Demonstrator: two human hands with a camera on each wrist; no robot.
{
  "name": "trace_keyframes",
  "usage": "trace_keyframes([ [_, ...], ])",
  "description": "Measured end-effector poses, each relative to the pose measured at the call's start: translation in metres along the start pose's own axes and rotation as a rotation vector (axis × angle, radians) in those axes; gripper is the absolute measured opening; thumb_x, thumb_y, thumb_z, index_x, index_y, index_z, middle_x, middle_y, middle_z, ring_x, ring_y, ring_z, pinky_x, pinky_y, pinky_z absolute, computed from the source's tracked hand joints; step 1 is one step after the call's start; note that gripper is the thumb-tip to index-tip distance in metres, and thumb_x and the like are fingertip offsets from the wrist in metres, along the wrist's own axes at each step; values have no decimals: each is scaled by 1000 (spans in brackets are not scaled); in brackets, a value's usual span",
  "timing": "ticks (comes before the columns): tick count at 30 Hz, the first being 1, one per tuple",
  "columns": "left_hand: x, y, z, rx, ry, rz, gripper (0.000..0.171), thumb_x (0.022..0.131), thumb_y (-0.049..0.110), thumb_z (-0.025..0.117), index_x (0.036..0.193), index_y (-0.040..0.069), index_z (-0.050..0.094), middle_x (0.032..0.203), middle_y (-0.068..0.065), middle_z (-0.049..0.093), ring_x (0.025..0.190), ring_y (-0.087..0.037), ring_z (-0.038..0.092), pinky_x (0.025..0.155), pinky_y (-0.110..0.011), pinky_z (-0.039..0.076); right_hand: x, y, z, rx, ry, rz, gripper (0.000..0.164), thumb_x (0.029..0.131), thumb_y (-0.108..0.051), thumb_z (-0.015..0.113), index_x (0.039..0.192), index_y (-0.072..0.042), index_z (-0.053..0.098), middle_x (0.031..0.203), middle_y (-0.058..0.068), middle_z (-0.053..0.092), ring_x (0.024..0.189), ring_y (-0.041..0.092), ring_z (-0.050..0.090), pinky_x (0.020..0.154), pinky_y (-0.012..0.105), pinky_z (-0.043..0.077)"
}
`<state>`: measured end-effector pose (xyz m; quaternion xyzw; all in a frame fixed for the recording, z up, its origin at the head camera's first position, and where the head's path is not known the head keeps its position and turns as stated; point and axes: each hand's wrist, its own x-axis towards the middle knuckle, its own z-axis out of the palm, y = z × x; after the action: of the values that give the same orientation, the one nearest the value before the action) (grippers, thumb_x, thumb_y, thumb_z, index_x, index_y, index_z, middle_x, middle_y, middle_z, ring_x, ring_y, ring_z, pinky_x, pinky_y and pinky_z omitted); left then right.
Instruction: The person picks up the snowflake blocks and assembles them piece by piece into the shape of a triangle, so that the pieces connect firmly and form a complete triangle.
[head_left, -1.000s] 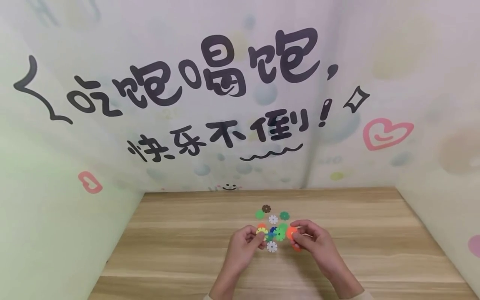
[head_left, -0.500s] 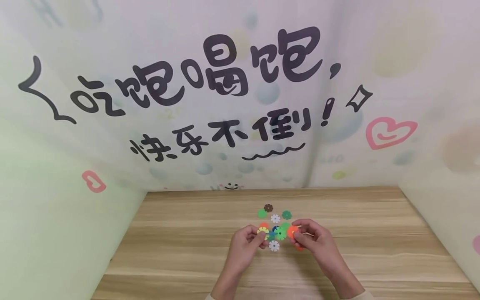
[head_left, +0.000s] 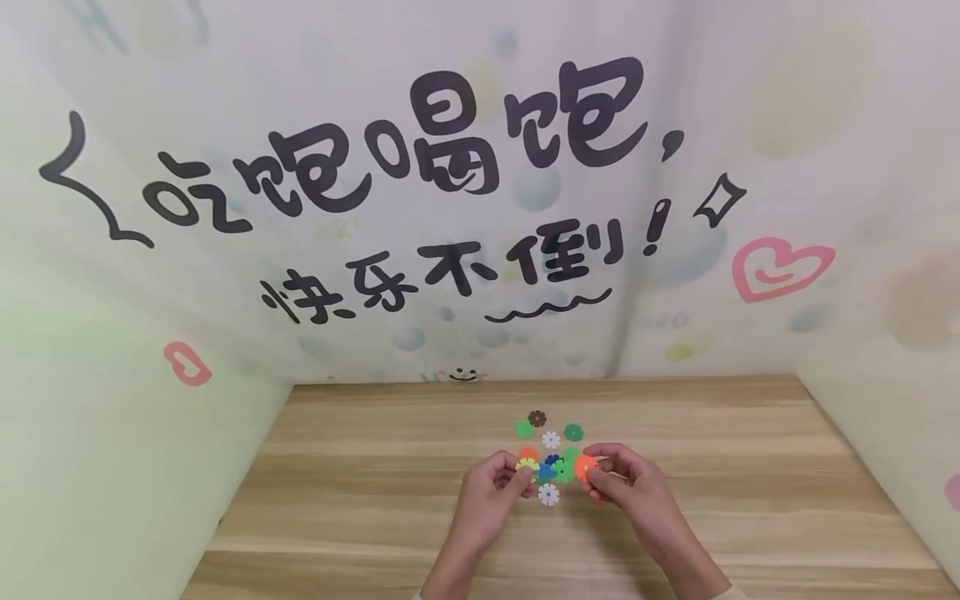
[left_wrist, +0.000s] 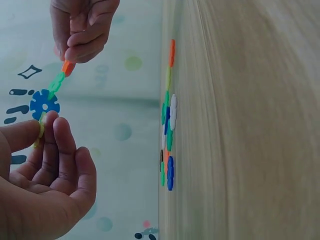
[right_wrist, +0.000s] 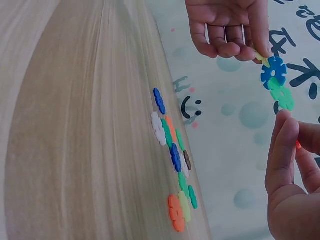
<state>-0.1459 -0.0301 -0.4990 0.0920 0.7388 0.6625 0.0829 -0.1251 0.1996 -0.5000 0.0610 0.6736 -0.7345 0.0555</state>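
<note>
Between my hands hangs a short chain of slotted plastic snowflake discs, held above the table. My left hand (head_left: 487, 496) pinches the yellow disc (head_left: 527, 469) at one end between thumb and fingers. At the other end, my right hand (head_left: 637, 487) pinches the orange disc (head_left: 585, 467). A blue disc (left_wrist: 45, 106) joins the yellow one, and a light green disc (right_wrist: 282, 96) links the blue to the orange. In the right wrist view, fingers hide most of the orange disc. The blue disc faces the left wrist camera nearly flat.
Several loose discs lie on the wooden table (head_left: 360, 483) below and beyond the hands, among them a brown disc (head_left: 537, 418), a white disc (head_left: 549, 495) and a dark green disc (head_left: 573, 432). Behind stands a printed wall (head_left: 450, 333); side walls flank the table.
The blue disc shows more of its face in the head view than before, as the chain has turned slightly. Both hands keep their pinches and stay almost in place.
</note>
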Motion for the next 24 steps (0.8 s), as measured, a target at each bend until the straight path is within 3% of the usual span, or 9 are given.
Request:
trace_keyframes([
  [8, 1, -1, 2, 52, 15, 9, 12, 99, 17, 63, 96, 6, 66, 88, -10, 70, 85, -27, 68, 73, -26, 56, 0, 1, 2, 26, 7, 6, 39, 91, -1, 70, 127, 7, 57, 99, 19, 61, 86, 24, 68, 77, 31, 59],
  [15, -1, 0, 1, 68, 30, 43, 9, 97, 19, 66, 96, 11, 67, 86, -2, 70, 83, -22, 66, 71, -27, 55, 1, 2, 5, 43, 25, 10, 35, 90, 2, 69, 123, 7, 59, 98, 18, 62, 84, 23, 69, 76, 31, 59],
  [24, -2, 1, 3, 113, 49, 64, 6, 93, 18, 70, 91, 12, 67, 86, -5, 71, 80, -21, 64, 67, -24, 52, -1, 3, 7, 35, 42, -11, 32, 89, 4, 69, 121, 7, 61, 95, 18, 63, 82, 23, 68, 77, 33, 60],
])
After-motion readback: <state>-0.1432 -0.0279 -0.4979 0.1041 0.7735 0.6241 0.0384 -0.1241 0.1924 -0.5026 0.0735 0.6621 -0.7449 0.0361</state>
